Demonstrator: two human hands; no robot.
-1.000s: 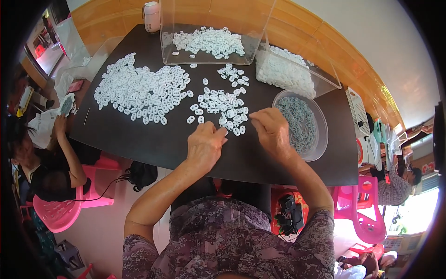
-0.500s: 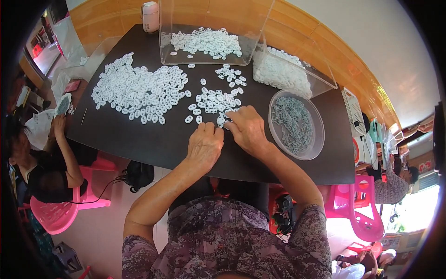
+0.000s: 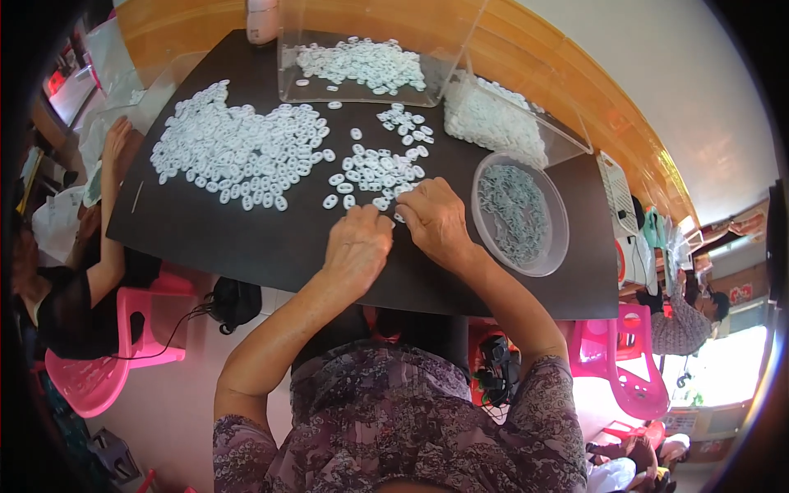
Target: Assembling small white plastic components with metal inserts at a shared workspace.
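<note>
Over the near part of the dark table, my left hand (image 3: 359,246) is closed with its fingers curled down; anything in it is hidden. Close on its right, my right hand (image 3: 434,220) is pinched, with a sliver of a white oval piece (image 3: 399,218) showing at its fingertips. Just beyond both hands lies a loose cluster of small white two-holed oval pieces (image 3: 376,170). A larger spread of the same pieces (image 3: 238,152) covers the table to the left. Right of my right hand stands a clear round tub (image 3: 561,238) holding many small grey-green parts (image 3: 514,214).
At the back, a clear bin (image 3: 353,97) lies with white pieces inside; a second clear box (image 3: 567,146) to its right is full of them. A pale bottle (image 3: 262,20) stands behind. Another person's arm (image 3: 107,230) is at the left, near a pink chair (image 3: 123,329).
The whole view has shifted slightly, so the table sits a little higher and further left. My hands stay close together. The person at the left has raised an arm.
</note>
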